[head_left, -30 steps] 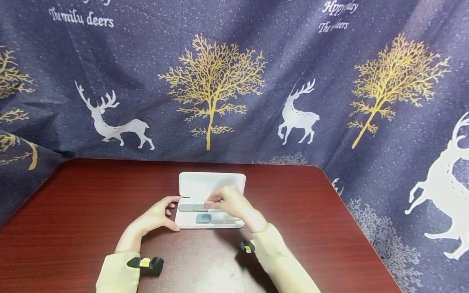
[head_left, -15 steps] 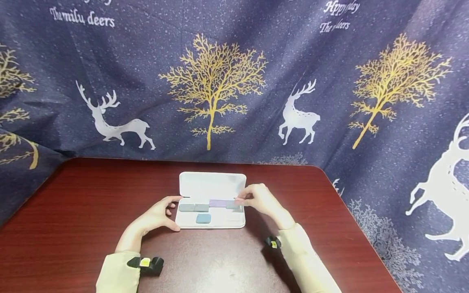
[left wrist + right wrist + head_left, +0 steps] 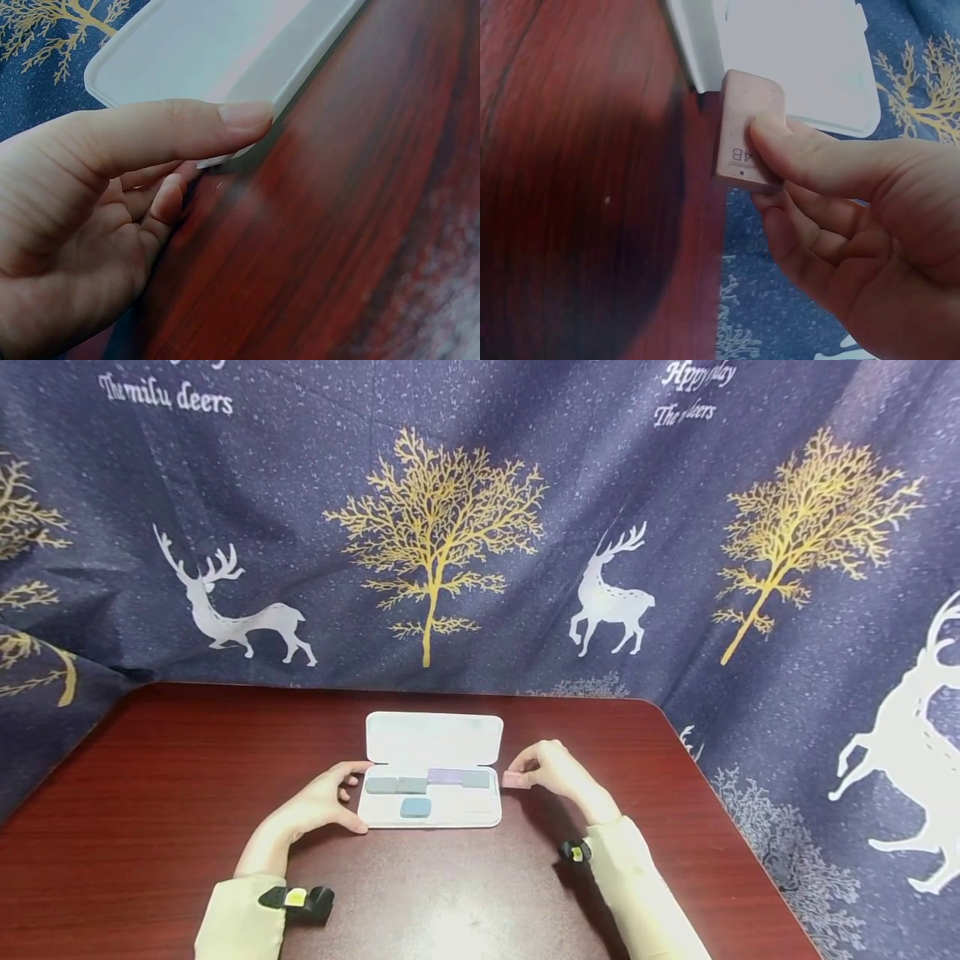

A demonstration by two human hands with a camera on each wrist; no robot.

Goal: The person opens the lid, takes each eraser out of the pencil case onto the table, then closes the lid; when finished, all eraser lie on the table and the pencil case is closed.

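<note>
A white pencil case [image 3: 465, 817] lies with its lid raised at the table's middle. My left hand [image 3: 322, 797] grips its left end, thumb at the front corner and fingers at the back; the left wrist view shows the thumb [image 3: 247, 120] along the case's edge. Just off the right end, my right hand [image 3: 551, 768] pinches a pink eraser [image 3: 750, 124] marked 4B between thumb and fingers. Inside the case sit a blue eraser [image 3: 416, 808] at the front and, along the back, grey blocks [image 3: 382, 786], a purple block [image 3: 445, 777] and another grey block [image 3: 476, 779].
The case's lid [image 3: 435, 739] stands up along the back. All of this rests on a dark red wooden table [image 3: 225, 735]. Behind the table hangs a blue cloth [image 3: 502, 635] with deer and trees. Each wrist wears a black strap [image 3: 300, 900].
My right hand has moved right with the pink eraser, from over the case to beyond its right end. The purple block and right grey block now show uncovered. The left hand stays put.
</note>
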